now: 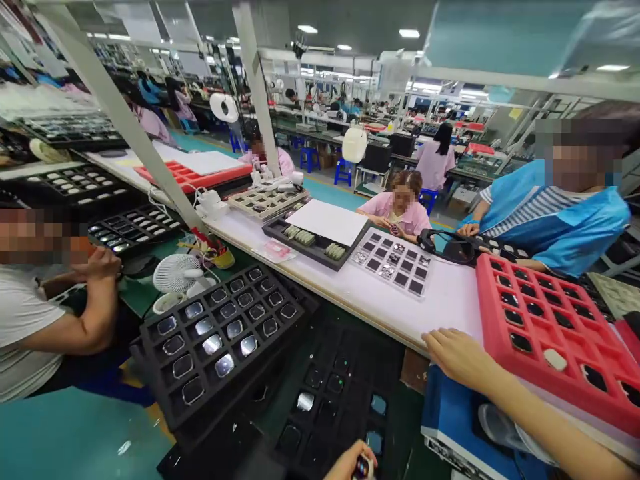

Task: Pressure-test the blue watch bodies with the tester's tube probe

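At the bottom edge, my left hand (345, 461) is closed around a small smartwatch body (363, 467) with a lit screen; part of both is cut off by the frame. My right hand (455, 353) reaches in from the right and lies on the edge of the white shelf (345, 290), fingers out, holding nothing visible. Just ahead of my left hand is a dark tray (345, 417) with several square watch pieces in its pockets. The red foam tray (487, 300), holding dark watch faces and one pale piece, is beside my right forearm.
Stacked black trays (207, 303) of watch faces stand at left, near a white fan (177, 275). On the shelf are a clear-edged tray (393, 263) and a dark tray under white paper (327, 221). A blue box (450, 417) sits below. Co-workers sit left, across and right.
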A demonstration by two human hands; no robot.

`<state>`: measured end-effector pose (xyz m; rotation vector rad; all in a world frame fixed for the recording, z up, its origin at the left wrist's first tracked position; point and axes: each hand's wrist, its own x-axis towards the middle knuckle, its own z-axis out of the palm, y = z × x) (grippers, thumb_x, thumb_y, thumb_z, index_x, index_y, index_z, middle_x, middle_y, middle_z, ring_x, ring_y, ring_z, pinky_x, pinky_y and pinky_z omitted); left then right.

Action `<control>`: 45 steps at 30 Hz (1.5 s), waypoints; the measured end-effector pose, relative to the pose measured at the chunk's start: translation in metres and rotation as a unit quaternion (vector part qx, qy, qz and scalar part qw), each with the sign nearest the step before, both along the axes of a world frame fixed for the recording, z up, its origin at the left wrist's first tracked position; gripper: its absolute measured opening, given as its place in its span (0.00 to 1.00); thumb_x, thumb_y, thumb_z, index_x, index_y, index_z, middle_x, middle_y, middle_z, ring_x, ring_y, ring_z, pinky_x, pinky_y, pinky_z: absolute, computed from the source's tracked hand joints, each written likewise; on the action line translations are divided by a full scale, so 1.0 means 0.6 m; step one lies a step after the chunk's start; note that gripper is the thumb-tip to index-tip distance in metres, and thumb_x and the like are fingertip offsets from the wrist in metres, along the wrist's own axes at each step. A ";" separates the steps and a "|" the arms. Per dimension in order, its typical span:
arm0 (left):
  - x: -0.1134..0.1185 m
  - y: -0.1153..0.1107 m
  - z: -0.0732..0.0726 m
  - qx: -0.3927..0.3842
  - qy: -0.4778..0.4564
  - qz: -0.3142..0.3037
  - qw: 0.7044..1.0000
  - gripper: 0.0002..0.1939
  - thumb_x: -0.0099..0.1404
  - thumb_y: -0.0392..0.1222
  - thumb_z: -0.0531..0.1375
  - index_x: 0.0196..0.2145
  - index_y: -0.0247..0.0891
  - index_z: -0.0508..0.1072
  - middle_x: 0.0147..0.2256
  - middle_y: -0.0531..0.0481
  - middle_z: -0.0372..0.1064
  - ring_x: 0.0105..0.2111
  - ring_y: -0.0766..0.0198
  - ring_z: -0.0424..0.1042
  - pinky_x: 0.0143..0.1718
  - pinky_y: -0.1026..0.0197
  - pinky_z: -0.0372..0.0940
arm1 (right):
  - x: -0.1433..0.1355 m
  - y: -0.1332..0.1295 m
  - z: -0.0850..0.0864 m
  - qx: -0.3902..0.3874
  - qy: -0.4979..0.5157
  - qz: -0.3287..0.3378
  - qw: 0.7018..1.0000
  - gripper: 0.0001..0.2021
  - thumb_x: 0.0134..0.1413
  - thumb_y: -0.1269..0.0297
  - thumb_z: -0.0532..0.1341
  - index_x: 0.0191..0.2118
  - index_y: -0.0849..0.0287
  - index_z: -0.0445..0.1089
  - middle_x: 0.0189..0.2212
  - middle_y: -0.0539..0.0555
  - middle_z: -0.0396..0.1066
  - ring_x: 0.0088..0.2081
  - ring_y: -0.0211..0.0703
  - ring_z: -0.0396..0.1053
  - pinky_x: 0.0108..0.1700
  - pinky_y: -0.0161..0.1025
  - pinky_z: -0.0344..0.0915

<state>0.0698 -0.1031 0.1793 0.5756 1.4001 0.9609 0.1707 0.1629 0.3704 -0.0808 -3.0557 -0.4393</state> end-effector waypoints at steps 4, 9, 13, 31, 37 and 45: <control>-0.085 -0.027 -0.053 -0.038 0.083 0.099 0.991 0.05 0.56 0.34 0.57 0.31 0.38 0.63 0.20 0.61 0.58 0.16 0.72 0.59 0.19 0.68 0.55 | -0.116 -0.082 -0.076 -0.113 -0.067 0.024 0.991 0.07 0.55 0.73 0.51 0.32 0.58 0.65 0.26 0.54 0.69 0.29 0.46 0.67 0.30 0.40 0.57; -0.209 -0.059 -0.120 -0.096 0.244 0.224 0.939 0.04 0.61 0.33 0.53 0.35 0.37 0.62 0.32 0.52 0.64 0.36 0.62 0.67 0.38 0.60 0.61 | -0.216 -0.192 -0.193 -0.178 -0.106 -0.020 0.978 0.09 0.51 0.74 0.51 0.32 0.55 0.65 0.30 0.53 0.72 0.32 0.48 0.69 0.32 0.41 0.61; -0.249 -0.065 -0.153 -0.132 0.294 0.204 0.924 0.06 0.62 0.38 0.56 0.38 0.33 0.66 0.37 0.49 0.65 0.38 0.61 0.67 0.40 0.54 0.63 | -0.229 -0.242 -0.263 -0.227 -0.131 -0.059 0.963 0.09 0.53 0.71 0.51 0.35 0.52 0.65 0.32 0.49 0.73 0.35 0.44 0.71 0.35 0.39 0.65; -0.236 -0.049 -0.169 -0.159 0.295 0.131 0.933 0.05 0.58 0.35 0.54 0.34 0.35 0.64 0.36 0.43 0.67 0.39 0.56 0.70 0.40 0.59 0.62 | -0.159 -0.268 -0.351 -0.300 -0.215 -0.224 0.902 0.09 0.41 0.74 0.60 0.33 0.63 0.71 0.32 0.60 0.74 0.33 0.54 0.73 0.32 0.41 0.68; -0.271 -0.046 -0.200 -0.163 0.257 0.127 0.944 0.04 0.57 0.40 0.52 0.31 0.38 0.64 0.28 0.48 0.71 0.33 0.55 0.74 0.32 0.60 0.64 | -0.212 -0.103 -0.191 -0.300 -0.014 -0.217 0.929 0.10 0.56 0.68 0.51 0.37 0.59 0.70 0.33 0.56 0.73 0.37 0.47 0.70 0.42 0.40 0.64; -0.283 -0.037 -0.201 -0.210 0.232 0.115 0.943 0.11 0.55 0.42 0.53 0.34 0.34 0.67 0.26 0.47 0.72 0.30 0.54 0.74 0.29 0.61 0.64 | -0.350 0.142 -0.121 -0.253 0.152 -0.352 0.888 0.11 0.58 0.69 0.49 0.38 0.61 0.69 0.35 0.55 0.73 0.37 0.42 0.70 0.39 0.38 0.65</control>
